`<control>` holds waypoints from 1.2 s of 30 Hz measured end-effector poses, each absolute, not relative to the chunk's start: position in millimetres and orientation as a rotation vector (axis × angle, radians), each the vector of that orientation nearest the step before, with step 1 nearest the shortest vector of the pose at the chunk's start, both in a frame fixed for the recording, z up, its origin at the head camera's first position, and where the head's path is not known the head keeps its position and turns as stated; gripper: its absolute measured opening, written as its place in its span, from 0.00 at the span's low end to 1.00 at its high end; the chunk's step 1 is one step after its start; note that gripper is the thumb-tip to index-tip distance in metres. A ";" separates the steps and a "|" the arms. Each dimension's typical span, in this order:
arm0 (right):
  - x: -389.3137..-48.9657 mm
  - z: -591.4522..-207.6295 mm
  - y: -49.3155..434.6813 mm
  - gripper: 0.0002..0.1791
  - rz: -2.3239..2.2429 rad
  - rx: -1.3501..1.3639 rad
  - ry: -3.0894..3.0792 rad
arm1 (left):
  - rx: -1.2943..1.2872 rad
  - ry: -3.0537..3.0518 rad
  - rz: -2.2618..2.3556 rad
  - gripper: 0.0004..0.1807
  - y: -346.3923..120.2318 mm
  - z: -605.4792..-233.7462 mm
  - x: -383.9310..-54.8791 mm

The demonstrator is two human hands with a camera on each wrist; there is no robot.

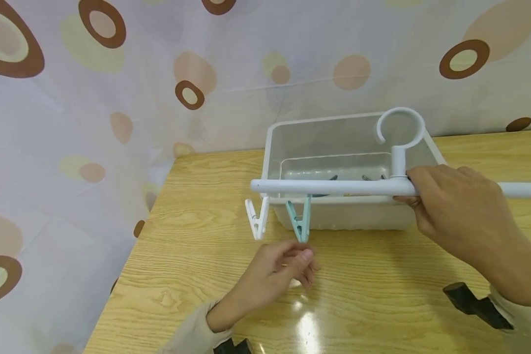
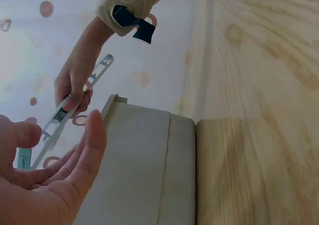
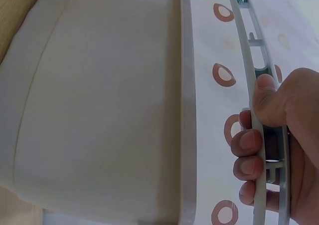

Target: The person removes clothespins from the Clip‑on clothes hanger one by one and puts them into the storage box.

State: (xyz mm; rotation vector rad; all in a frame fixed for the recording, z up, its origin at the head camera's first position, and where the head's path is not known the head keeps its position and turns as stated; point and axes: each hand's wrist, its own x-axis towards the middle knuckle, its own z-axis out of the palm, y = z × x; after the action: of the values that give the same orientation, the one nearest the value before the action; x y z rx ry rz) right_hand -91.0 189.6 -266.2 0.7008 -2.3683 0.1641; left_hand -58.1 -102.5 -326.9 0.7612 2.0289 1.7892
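My right hand [image 1: 462, 221] grips a white hanger [image 1: 327, 187] by its bar, just beside the round hook; in the right wrist view the fingers wrap round the slotted bar. A white clothespin [image 1: 257, 219] and a teal clothespin [image 1: 300, 221] hang from the hanger's left end. Right below the teal one is my left hand [image 1: 276, 275], its fingers loosely bent. Thumb and fingers stand apart in the left wrist view, with nothing held between them; the teal clothespin [image 2: 24, 158] shows just behind them.
A whitish plastic bin [image 1: 336, 214] stands behind the hanger near the back edge of the wooden table [image 1: 194, 211]. Several small dark-tipped items lie inside it, partly hidden by the bar. A dotted curtain [image 1: 230, 113] covers the back and left side.
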 end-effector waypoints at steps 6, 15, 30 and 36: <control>-93.0 -269.5 182.4 0.36 0.166 0.736 -2.324 | 0.759 1.722 2.020 0.19 -102.4 -332.2 -55.5; -93.5 -271.0 176.2 0.35 0.150 0.771 -2.277 | 0.626 1.614 2.178 0.19 -97.8 -323.6 -56.6; -88.0 -274.6 174.8 0.30 0.139 0.661 -2.189 | 1.252 3.273 1.276 0.09 -98.0 -303.2 -77.4; -91.0 -277.1 173.7 0.29 0.152 0.668 -2.183 | 1.394 3.440 1.021 0.08 -99.2 -302.7 -78.8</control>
State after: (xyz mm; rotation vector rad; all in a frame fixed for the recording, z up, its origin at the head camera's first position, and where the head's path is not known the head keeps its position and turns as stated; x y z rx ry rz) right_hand -91.0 173.7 -277.1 0.6679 -2.1826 0.1520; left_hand -78.8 -99.2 -302.7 1.3944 3.4402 1.0212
